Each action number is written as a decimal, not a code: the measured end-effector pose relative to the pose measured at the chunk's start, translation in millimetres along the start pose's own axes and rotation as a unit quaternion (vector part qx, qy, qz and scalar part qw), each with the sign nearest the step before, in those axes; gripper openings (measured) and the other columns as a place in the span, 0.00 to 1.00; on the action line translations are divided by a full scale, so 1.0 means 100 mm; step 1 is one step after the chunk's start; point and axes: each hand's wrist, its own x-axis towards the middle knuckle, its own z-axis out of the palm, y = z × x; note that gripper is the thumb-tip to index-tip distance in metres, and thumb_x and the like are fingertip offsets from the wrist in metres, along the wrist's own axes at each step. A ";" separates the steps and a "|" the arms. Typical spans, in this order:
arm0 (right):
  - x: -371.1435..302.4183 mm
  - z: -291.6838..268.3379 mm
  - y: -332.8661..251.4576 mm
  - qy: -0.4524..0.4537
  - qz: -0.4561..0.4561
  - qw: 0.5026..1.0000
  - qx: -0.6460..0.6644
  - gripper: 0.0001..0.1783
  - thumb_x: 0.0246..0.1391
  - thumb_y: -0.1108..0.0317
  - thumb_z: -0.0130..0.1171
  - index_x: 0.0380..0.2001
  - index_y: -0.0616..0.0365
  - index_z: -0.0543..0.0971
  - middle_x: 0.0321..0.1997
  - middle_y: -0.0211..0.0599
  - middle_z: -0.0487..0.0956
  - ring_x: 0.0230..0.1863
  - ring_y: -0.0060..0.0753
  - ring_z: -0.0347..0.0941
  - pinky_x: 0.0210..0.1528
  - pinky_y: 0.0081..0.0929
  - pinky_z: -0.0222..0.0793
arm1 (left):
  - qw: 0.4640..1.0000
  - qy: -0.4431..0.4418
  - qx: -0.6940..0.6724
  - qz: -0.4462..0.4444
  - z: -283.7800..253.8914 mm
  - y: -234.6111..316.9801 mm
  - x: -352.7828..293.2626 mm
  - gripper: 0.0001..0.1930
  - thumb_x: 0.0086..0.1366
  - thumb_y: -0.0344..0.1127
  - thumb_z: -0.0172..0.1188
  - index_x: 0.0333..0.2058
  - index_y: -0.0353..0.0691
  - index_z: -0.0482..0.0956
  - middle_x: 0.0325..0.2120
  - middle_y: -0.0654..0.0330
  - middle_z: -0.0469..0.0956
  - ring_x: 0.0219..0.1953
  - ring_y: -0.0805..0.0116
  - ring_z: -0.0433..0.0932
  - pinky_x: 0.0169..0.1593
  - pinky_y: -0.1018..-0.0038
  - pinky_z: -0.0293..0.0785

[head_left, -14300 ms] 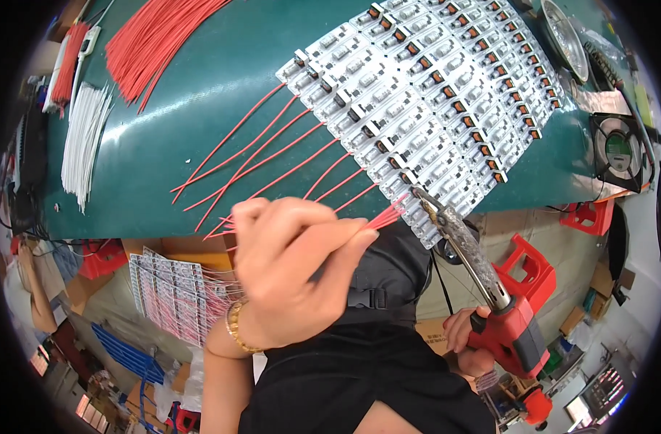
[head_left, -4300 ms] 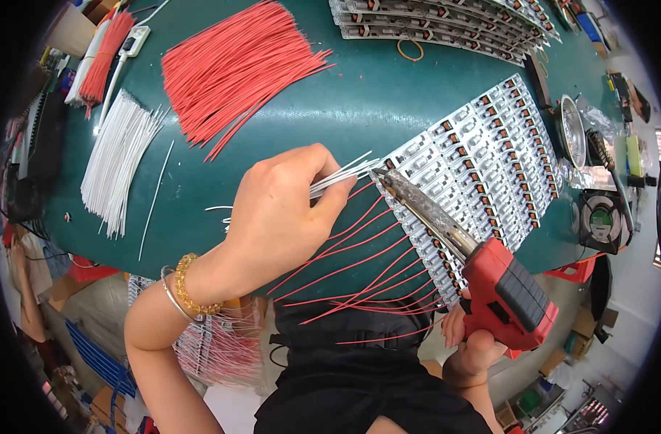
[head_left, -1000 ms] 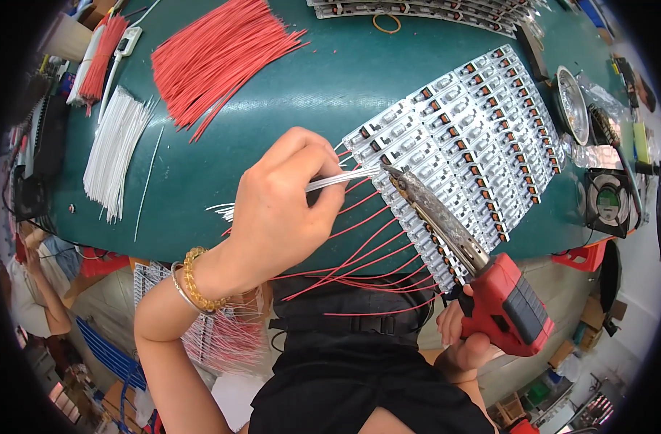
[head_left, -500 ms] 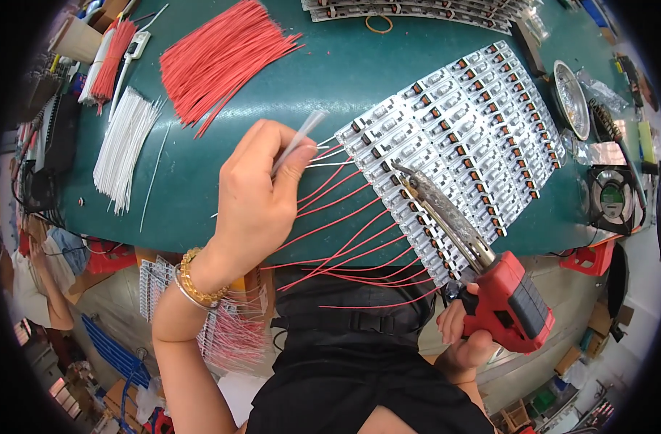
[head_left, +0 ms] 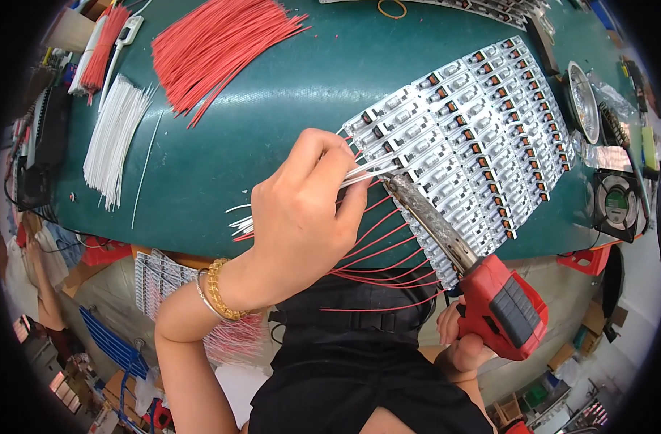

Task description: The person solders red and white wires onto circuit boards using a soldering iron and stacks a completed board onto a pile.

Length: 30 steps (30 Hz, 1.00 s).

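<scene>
My left hand [head_left: 301, 210] pinches a small bunch of white wires [head_left: 372, 169]. Their ends reach over the near-left edge of a panel of small circuit boards [head_left: 464, 119], and their tails stick out behind the hand. My right hand [head_left: 462, 349] grips a red-and-black soldering gun [head_left: 505, 307] by its handle. The gun's metal tip meets the panel edge close to the ends of the white wires; actual contact cannot be made out. Thin red wires [head_left: 388, 249] run from that same panel edge toward my lap, partly covered by my left hand.
A pile of red wires [head_left: 222, 47] lies at the back left of the green table [head_left: 222, 155], beside a bundle of white wires [head_left: 117, 137]. More board panels [head_left: 446, 9] sit at the back. On the right stand a metal bowl [head_left: 582, 101] and a small fan [head_left: 615, 205].
My left hand has moved right, toward the gun's tip, and the white wires now extend over the panel. The tip has shifted slightly left and down. The view has shifted slightly.
</scene>
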 end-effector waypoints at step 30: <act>0.04 0.22 -0.24 0.093 -0.020 0.970 0.222 0.51 0.50 0.31 0.60 0.58 0.71 0.66 0.11 0.21 0.63 0.10 0.20 0.60 0.19 0.22 0.61 | 0.997 0.026 0.014 0.070 -0.02 -0.07 -0.04 0.08 0.52 0.26 0.68 0.31 0.37 0.78 0.35 0.57 0.75 0.26 0.60 0.77 0.26 0.68 0.71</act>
